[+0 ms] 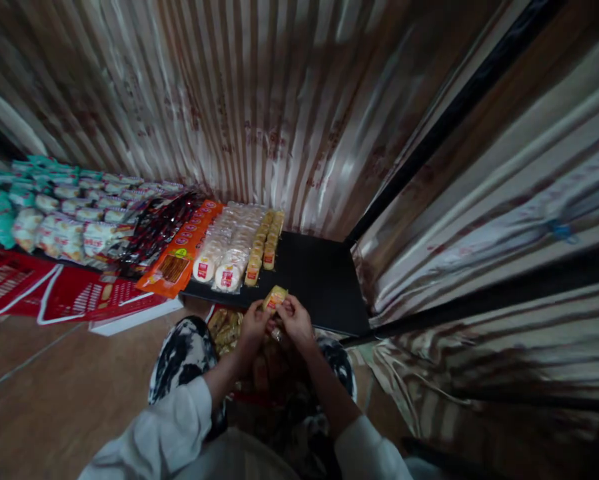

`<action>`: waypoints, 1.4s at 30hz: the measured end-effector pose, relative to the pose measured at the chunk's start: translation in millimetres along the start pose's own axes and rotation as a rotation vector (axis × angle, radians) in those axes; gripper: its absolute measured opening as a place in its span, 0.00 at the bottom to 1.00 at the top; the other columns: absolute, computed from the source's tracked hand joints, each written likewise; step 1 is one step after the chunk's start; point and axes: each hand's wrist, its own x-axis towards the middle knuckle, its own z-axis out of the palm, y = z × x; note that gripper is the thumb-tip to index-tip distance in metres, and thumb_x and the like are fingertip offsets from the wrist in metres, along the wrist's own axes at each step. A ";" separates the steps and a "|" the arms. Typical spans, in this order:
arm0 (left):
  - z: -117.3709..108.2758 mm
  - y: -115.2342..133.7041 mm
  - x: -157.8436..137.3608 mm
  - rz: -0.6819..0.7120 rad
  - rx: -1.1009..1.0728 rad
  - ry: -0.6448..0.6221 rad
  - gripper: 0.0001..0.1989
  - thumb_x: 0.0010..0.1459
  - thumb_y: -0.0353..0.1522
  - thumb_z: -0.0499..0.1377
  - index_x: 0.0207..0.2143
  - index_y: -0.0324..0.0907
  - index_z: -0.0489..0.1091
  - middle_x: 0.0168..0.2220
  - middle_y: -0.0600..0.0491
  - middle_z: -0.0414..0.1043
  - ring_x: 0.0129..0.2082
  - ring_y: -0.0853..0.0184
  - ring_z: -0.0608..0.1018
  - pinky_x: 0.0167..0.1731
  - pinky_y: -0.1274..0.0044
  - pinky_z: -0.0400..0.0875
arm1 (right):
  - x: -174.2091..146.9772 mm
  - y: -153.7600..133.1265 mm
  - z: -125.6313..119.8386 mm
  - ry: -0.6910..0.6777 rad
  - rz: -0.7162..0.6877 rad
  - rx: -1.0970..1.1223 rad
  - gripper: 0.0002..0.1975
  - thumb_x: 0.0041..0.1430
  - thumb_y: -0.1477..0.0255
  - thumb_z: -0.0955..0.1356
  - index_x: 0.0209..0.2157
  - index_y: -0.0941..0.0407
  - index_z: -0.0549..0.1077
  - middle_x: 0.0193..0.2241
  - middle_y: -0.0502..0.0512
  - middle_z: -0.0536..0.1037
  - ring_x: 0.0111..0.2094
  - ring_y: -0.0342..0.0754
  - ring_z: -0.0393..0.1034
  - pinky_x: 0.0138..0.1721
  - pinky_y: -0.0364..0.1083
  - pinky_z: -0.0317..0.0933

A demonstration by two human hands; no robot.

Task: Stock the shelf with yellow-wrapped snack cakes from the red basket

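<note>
Packets [225, 331] (golden) inside red-edged container [257, 399]

A small yellow snack packet [276, 297] with a red-and-orange label sits pinched between the fingertips of a person's left hand [254, 325] and right hand [296, 321], held near the front edge of a black shelf [319, 280]. From where I stand, the packet lies at a slant, label showing, its print too small to read, fingers covering part of its near end.
</note>
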 end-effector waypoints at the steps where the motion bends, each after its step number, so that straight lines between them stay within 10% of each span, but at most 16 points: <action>1: -0.3 1.2 0.7 -0.015 0.020 0.009 0.21 0.57 0.36 0.54 0.52 0.37 0.60 0.25 0.56 0.73 0.21 0.72 0.75 0.23 0.82 0.70 | 6.8 -1.3 -0.4 0.030 -0.017 -0.019 0.13 0.52 0.67 0.65 0.40 0.56 0.69 0.32 0.54 0.78 0.32 0.47 0.74 0.35 0.45 0.70; 14: 12.6 19.7 39.9 0.362 0.450 0.142 0.21 0.55 0.25 0.49 0.52 0.36 0.64 0.54 0.44 0.67 0.55 0.63 0.69 0.57 0.70 0.61 | 77.0 -36.1 8.2 0.081 -0.209 -0.588 0.12 0.54 0.69 0.64 0.39 0.57 0.72 0.32 0.54 0.75 0.32 0.46 0.70 0.36 0.44 0.64; 42: 18.4 17.9 61.5 0.496 0.524 0.037 0.31 0.51 0.20 0.46 0.59 0.37 0.59 0.62 0.51 0.58 0.63 0.67 0.59 0.64 0.74 0.49 | 89.5 -6.1 28.5 0.103 -0.258 -0.499 0.15 0.58 0.71 0.60 0.46 0.59 0.69 0.42 0.62 0.71 0.43 0.50 0.67 0.48 0.48 0.62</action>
